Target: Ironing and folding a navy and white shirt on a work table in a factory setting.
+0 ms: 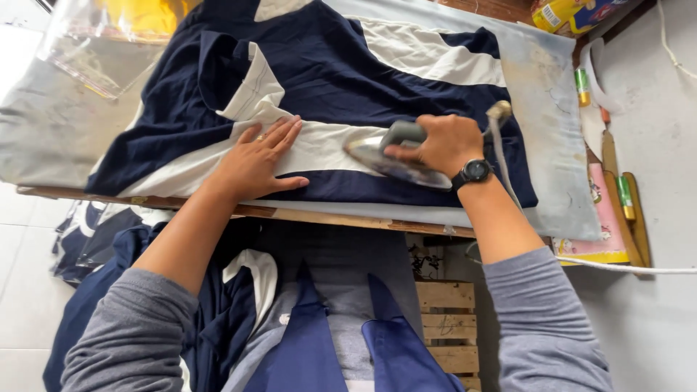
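A navy and white striped garment (341, 72) lies spread on a padded ironing table (559, 131). My left hand (255, 161) rests flat on it, fingers together, pressing a white stripe near the front edge; a ring shows on one finger. My right hand (439, 143) grips the grey handle of a metal iron (392, 158), whose soleplate sits on the white stripe just right of my left hand. A watch is on my right wrist. The iron's cord (501, 145) runs back past my right wrist.
A clear plastic bag (102, 43) lies at the table's far left. More navy and white clothes (109, 239) are piled on the floor at the left. A wooden crate (446, 319) stands under the table. Small items line the right wall, and a white cable (624, 267) crosses there.
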